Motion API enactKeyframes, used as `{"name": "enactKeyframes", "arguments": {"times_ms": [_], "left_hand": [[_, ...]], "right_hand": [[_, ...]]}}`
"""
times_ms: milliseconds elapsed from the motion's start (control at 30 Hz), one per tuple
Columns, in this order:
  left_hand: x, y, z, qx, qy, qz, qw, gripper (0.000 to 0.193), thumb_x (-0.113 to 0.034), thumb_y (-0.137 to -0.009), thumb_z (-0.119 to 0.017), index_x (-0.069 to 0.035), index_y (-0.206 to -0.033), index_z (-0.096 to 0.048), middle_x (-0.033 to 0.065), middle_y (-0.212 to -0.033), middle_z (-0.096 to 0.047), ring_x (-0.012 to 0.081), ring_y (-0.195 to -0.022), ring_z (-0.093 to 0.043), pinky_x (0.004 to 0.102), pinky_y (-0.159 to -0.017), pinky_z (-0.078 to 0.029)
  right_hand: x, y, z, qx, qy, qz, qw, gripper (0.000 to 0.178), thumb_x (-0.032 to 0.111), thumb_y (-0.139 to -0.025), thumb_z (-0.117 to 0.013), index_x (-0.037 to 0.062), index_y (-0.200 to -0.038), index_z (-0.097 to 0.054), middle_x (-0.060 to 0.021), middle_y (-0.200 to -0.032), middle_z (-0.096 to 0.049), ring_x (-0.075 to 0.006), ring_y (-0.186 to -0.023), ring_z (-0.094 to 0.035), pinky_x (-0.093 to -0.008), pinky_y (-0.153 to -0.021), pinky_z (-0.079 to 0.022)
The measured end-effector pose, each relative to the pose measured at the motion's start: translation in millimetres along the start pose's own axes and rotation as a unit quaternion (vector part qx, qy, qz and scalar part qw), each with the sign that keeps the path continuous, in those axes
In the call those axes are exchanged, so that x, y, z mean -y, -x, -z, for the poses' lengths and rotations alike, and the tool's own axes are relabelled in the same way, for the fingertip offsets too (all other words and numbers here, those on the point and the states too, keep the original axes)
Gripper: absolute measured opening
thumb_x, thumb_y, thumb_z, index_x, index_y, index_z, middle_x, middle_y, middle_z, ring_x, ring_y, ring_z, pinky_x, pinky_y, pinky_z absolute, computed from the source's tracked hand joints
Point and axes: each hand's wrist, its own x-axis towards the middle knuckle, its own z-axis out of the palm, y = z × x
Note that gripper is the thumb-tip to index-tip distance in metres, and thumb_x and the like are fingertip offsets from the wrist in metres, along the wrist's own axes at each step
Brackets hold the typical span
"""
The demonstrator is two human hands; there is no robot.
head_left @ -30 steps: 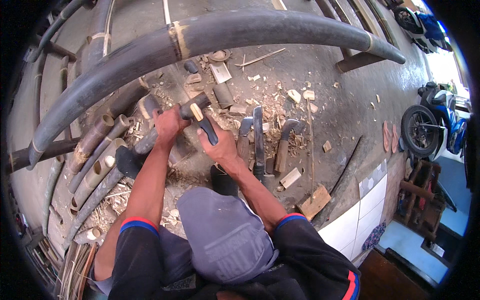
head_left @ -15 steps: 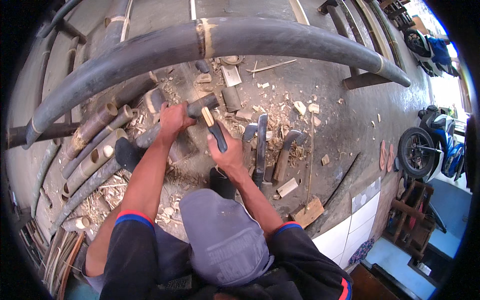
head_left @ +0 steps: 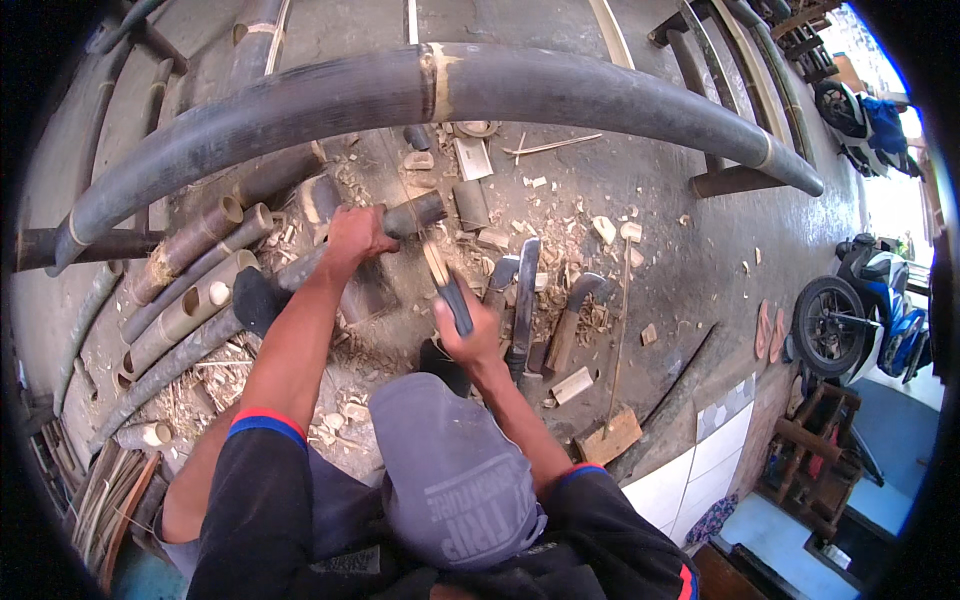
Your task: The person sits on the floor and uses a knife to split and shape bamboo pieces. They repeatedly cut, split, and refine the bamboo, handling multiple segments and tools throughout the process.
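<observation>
Head view: the left hand (head_left: 357, 236), arm stretched toward left of centre, grips a dark bamboo pole (head_left: 416, 213). At mid-frame, the right hand (head_left: 472, 332), elbow bent, clasps a black-and-tan tool handle (head_left: 452, 298).

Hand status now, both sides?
Left hand: closed, gripping a dark bamboo pole.
Right hand: closed, holding a black-handled tool.
</observation>
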Motion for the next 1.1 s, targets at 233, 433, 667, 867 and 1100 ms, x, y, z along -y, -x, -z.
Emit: {"name": "enactKeyframes", "arguments": {"times_ms": [233,433,667,867,1100], "left_hand": [[13.8,0.0,0.8,-0.010,0.007,-0.015,1.000,0.062,-0.046,-0.061,-0.082,-0.005,-0.106,-0.074,0.0211,-0.091,-0.076,0.0388,-0.089,-0.074,0.0470,-0.087,-0.057],[-0.2,-6.3,4.9,0.017,0.022,-0.026,0.999,0.060,-0.049,-0.065,-0.082,-0.006,-0.106,-0.075,0.0200,-0.092,-0.076,0.0365,-0.090,-0.074,0.0441,-0.090,-0.055],[19.9,-2.8,1.1,0.010,0.030,-0.027,0.999,0.066,-0.047,-0.061,-0.083,-0.005,-0.110,-0.074,0.0224,-0.094,-0.076,0.0383,-0.091,-0.074,0.0465,-0.087,-0.057],[4.4,-2.2,8.7,0.014,0.054,-0.014,0.998,0.060,-0.043,-0.060,-0.082,-0.004,-0.105,-0.076,0.0234,-0.094,-0.075,0.0397,-0.090,-0.073,0.0466,-0.087,-0.057],[7.0,-0.4,6.5,-0.010,0.038,-0.036,0.999,0.063,-0.047,-0.063,-0.084,-0.006,-0.110,-0.075,0.0213,-0.093,-0.076,0.0377,-0.091,-0.074,0.0439,-0.088,-0.057]], "right_hand": [[-17.7,112.5,58.2,0.043,0.022,-0.017,0.999,0.061,0.021,-0.090,-0.074,0.0006,-0.145,-0.056,-0.0212,-0.104,-0.077,-0.0351,-0.089,-0.078,-0.0412,-0.076,-0.061],[-14.9,63.2,41.7,0.043,0.042,-0.013,0.998,0.061,0.026,-0.092,-0.071,0.0067,-0.148,-0.054,-0.0216,-0.091,-0.074,-0.0347,-0.079,-0.077,-0.0422,-0.067,-0.059],[2.3,32.4,16.5,0.036,0.000,-0.007,0.999,0.058,0.023,-0.093,-0.071,0.0036,-0.145,-0.056,-0.0239,-0.092,-0.073,-0.0350,-0.080,-0.076,-0.0419,-0.069,-0.058],[-21.8,124.4,71.7,0.055,0.058,0.024,0.997,0.064,0.018,-0.090,-0.072,-0.0034,-0.147,-0.052,-0.0244,-0.119,-0.074,-0.0359,-0.097,-0.077,-0.0388,-0.081,-0.061],[6.6,3.2,5.3,0.032,-0.039,-0.040,0.998,0.055,0.028,-0.094,-0.069,0.0050,-0.143,-0.056,-0.0227,-0.082,-0.068,-0.0395,-0.074,-0.072,-0.0450,-0.065,-0.055]]}}
